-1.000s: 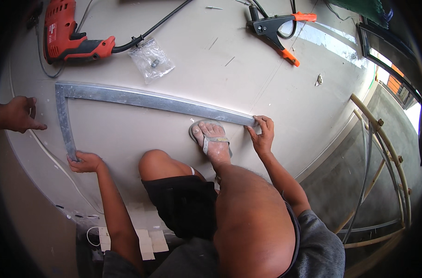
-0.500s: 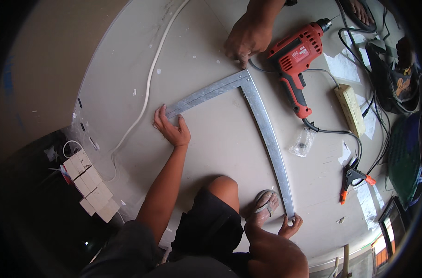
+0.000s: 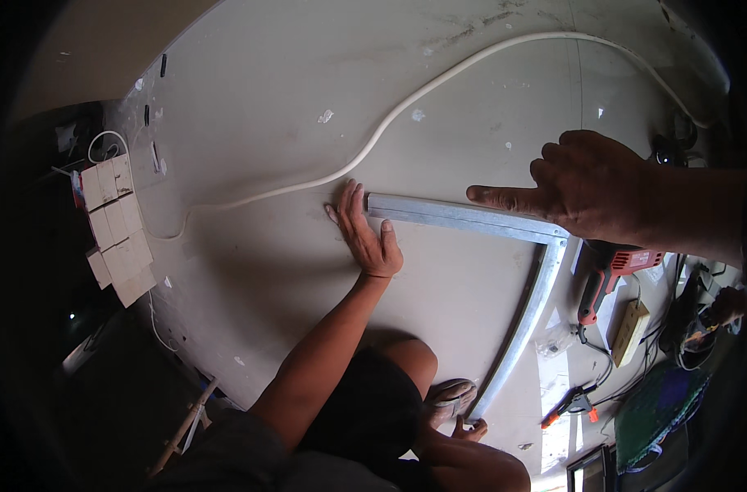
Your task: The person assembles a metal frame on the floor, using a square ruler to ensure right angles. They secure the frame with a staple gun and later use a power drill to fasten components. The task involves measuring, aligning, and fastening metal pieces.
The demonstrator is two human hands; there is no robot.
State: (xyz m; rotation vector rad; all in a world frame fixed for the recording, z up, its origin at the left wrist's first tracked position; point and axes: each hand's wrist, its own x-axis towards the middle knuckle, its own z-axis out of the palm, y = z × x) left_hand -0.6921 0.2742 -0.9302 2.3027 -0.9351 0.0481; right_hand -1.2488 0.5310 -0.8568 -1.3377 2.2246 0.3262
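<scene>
An L-shaped frame of galvanized metal channel (image 3: 439, 211) lies on the floor, its two bars joined at a corner on the right. My left hand (image 3: 367, 238) is open beside the free end of the upper bar, fingers stretched past it and thumb apart below. Down by my sandalled foot (image 3: 450, 400), my right hand (image 3: 472, 430) pinches the free end of the other bar; my knee partly hides the wrist. A co-worker's hand (image 3: 587, 180) reaches in from the right over the upper bar, index finger pointing left, covering part of that bar.
A red drill (image 3: 607, 283) lies beyond the frame's corner, near a cream power strip (image 3: 631, 332) and tangled cords. Orange-tipped pliers-like tool (image 3: 574, 403) lies lower right. A white cable (image 3: 373, 139) curves across the floor. Stacked pale blocks (image 3: 119, 225) stand at left.
The view has swung, shifting everything in it. The co-worker's hand has gone from the frame's corner to above the upper bar, finger extended. My left hand's fingers have straightened beside the bar's end.
</scene>
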